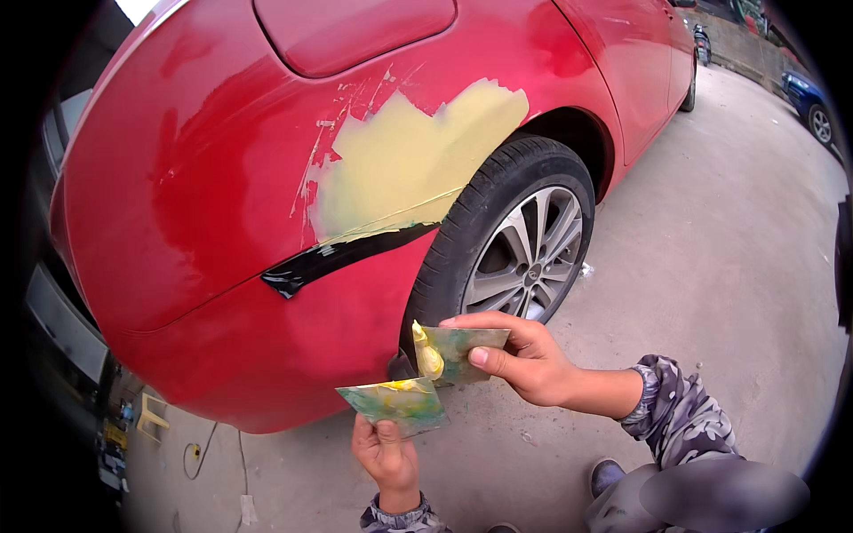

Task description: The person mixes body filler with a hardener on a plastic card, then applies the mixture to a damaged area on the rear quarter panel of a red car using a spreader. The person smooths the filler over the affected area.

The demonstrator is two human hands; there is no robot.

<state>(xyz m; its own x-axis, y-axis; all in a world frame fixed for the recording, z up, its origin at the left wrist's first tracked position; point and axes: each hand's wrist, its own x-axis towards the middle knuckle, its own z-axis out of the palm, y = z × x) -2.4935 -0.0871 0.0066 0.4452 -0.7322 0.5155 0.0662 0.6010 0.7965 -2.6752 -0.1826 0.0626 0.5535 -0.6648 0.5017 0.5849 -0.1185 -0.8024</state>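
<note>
Left hand: our left hand point(384, 449) comes from the lower edge and pinches the near edge of a flat scraper point(395, 404) between thumb and fingers; the fingers are closed on it.
Right hand: our right hand point(524, 355) comes from the right in a camouflage sleeve point(675, 413) and is closed on a second scraper point(462, 351), thumb on the front face.
Scrapers: both are thin, greenish and stained plates; they meet at one corner, just in front of the rear tyre.
Filler: a lump of yellow filler point(428, 355) sits on the left edge of the second scraper, and a thin yellow streak lies on the far edge of the flat scraper.
Car: a red car point(195, 178) fills the upper left; we see its rear side panel.
Patch: a wide yellowish patch point(409, 164) covers the panel above the wheel arch, with scratched paint at its left border.
Black strip: a dark strip point(342, 258) runs below the patch.
Wheel: the wheel point(524, 249) has a silver rim with spokes.
Floor: the concrete floor point(711, 249) is grey; a shoe point(609, 475) shows at the bottom.
</note>
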